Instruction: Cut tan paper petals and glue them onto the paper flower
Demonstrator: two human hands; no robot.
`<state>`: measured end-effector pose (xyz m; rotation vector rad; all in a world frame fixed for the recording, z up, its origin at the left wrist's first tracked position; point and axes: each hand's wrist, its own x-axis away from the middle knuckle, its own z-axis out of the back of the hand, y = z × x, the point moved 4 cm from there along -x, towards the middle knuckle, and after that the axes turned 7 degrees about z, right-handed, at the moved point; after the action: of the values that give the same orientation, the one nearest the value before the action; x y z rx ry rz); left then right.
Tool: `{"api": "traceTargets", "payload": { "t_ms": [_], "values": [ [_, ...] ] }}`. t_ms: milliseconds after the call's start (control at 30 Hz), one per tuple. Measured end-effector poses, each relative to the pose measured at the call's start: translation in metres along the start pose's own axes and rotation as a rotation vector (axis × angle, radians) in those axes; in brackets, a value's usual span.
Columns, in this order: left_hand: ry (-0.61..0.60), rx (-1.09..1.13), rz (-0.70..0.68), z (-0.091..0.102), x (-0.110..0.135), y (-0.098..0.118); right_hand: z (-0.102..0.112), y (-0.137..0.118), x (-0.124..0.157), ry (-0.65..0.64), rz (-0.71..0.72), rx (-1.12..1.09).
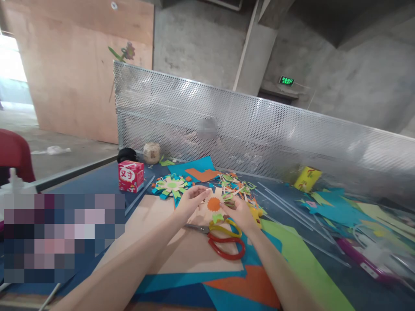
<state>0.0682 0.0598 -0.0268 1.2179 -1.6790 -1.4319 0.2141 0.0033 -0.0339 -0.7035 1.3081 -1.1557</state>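
My left hand (191, 199) and my right hand (239, 211) meet over a beige paper piece with an orange fringed disc (213, 204) glued on it. Both hands pinch the edges of this paper flower, fingers curled. Red-handled scissors (226, 247) lie on the beige sheet (152, 224) just below my hands, next to a yellow-handled pair (227, 228). A finished paper flower (171, 185) in teal, green and beige lies to the upper left.
A red box (131, 175), a round jar (151, 153) and a black object stand at the back left. Paper scraps (236, 183), clear sticks (285, 207), a yellow box (308, 179) and coloured sheets cover the table. A perforated metal screen (259, 129) bounds the far side.
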Motion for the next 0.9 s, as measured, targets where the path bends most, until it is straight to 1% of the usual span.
{"api": "traceTargets", "payload": {
  "t_ms": [100, 367, 500, 600, 667, 700, 767, 833, 900],
  "values": [
    [0.010, 0.000, -0.001, 0.000, 0.000, 0.000, -0.001, 0.001, 0.000, -0.008, -0.010, 0.005],
    [0.121, 0.069, -0.016, 0.011, -0.004, 0.003, 0.005, 0.004, -0.002, 0.033, -0.038, 0.073],
    [0.113, 0.057, -0.029, 0.012, -0.005, 0.002, 0.007, 0.007, -0.002, 0.053, -0.044, 0.132],
    [0.092, 0.032, -0.030, 0.011, -0.005, 0.000, 0.009, 0.006, -0.002, 0.087, 0.001, 0.198],
    [0.078, -0.003, -0.017, 0.010, -0.005, -0.002, 0.013, 0.000, -0.002, 0.154, 0.106, 0.285],
    [0.071, -0.023, -0.013, 0.009, -0.004, -0.004, 0.014, -0.006, -0.001, 0.190, 0.198, 0.362],
    [0.046, -0.057, -0.002, 0.005, -0.003, -0.006, 0.012, -0.020, 0.003, 0.227, 0.441, 0.554],
    [-0.008, -0.079, 0.023, 0.001, -0.001, -0.009, 0.004, -0.031, 0.009, 0.197, 0.669, 0.724],
    [-0.072, -0.075, 0.059, -0.004, 0.002, -0.011, -0.004, -0.037, 0.013, 0.137, 0.783, 0.792]
  ]
}}
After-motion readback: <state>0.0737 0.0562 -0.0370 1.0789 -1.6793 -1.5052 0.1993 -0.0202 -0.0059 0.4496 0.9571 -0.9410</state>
